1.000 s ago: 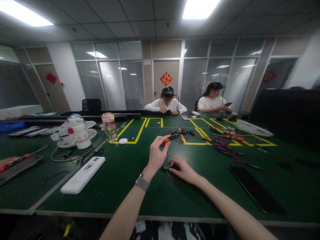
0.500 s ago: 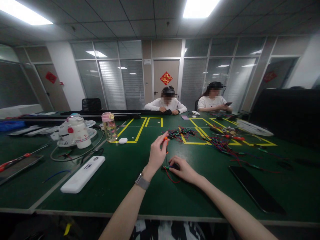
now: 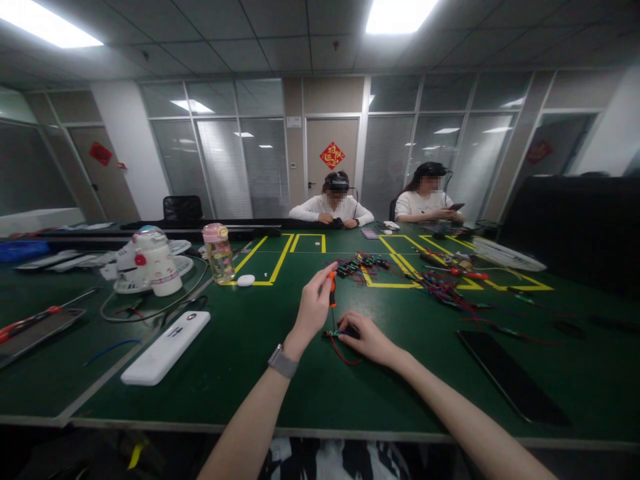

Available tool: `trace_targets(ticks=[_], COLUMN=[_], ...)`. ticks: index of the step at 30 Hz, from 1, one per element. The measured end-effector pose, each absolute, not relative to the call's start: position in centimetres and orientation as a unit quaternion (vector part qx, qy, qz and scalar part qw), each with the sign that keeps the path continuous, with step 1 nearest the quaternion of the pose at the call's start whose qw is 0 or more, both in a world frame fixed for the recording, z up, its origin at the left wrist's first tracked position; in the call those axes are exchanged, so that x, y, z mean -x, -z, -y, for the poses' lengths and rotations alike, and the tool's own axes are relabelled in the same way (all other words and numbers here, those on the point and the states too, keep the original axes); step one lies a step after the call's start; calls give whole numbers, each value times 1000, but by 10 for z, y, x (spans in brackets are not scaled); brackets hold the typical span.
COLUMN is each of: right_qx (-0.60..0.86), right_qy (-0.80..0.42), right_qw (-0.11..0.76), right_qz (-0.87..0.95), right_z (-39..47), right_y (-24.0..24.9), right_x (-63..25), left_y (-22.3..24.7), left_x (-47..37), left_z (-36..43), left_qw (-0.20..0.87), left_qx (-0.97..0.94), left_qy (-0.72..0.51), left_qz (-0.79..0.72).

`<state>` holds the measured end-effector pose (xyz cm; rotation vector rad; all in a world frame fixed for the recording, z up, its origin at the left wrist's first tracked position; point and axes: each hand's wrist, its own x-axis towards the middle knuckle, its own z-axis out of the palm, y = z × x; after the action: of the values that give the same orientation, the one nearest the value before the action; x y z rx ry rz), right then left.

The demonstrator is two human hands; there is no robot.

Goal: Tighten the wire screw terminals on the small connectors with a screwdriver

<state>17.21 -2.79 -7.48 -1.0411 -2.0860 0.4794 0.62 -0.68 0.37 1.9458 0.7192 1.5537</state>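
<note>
My left hand [image 3: 316, 300] is closed round the orange and black handle of a screwdriver [image 3: 333, 291], which stands upright with its thin shaft pointing down. The shaft's tip meets a small green circuit board [image 3: 332, 334] on the table. Low on the table, my right hand [image 3: 367, 339] pinches the board's right end. A red wire [image 3: 345, 357] curves from the board toward me, and a blue wire runs under my right fingers. What exactly the tip touches is too small to make out.
Beyond my hands lies a heap of wired boards [image 3: 363, 265], with another tangle [image 3: 445, 290] to its right. A black phone [image 3: 510, 377] lies at right, a white power bank [image 3: 167, 350] at left, near a bottle [image 3: 219, 255]. Two people sit across the table.
The screwdriver's handle has turned in my left fingers, and more of its orange and black side shows. My right hand and the board have stayed in place.
</note>
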Motion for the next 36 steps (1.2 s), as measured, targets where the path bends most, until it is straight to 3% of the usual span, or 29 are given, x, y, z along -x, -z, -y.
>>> trace_targets(ticks=[4,12,21,30,36], right_qx=[405,411,413,463,473], right_qy=[-190,-187,-171,-137,-177], right_qw=[374,370,348,334,357], right_qz=[813,812,824,809,786], right_z=[28,28,30,28,28], right_y=[75,73,69,72,72], right_x=[-172,-171,-171,-168,-165], left_y=[-1,-3,-1,-2,-5], left_x=[-8,-6,-9,-10,-7], left_z=[3,10,10,13,14], left_qw=[312,142,267,183,200], left_qx=[-700,-714,-751,-739,-745], left_qy=[-589,-601,-550,-583,-572], left_qz=[-257,-330,-251,-284,-278])
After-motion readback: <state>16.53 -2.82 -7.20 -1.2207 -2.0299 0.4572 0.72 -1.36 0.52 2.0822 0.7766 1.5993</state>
